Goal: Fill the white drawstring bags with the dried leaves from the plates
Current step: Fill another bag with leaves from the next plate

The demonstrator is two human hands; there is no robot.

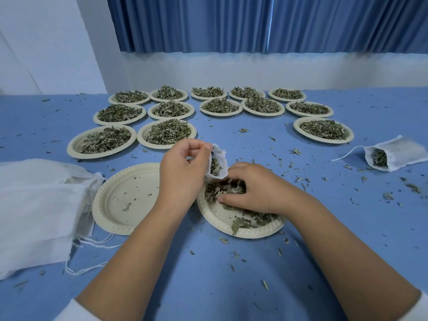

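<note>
My left hand (183,172) pinches the rim of a small white drawstring bag (218,164) and holds its mouth open above a cream plate (240,229). Dried leaves show inside the bag. My right hand (250,185) lies in the plate with its fingers curled round a clump of dried leaves (225,189) just below the bag's mouth. More leaves lie along the plate's near side. An almost bare cream plate (125,193) sits to the left, partly under my left wrist.
Several plates heaped with dried leaves (168,133) stand in rows at the back. A filled bag (393,156) lies open at the right. A pile of white bags (34,205) with loose strings lies at the left. Leaf crumbs dot the blue tablecloth (208,274).
</note>
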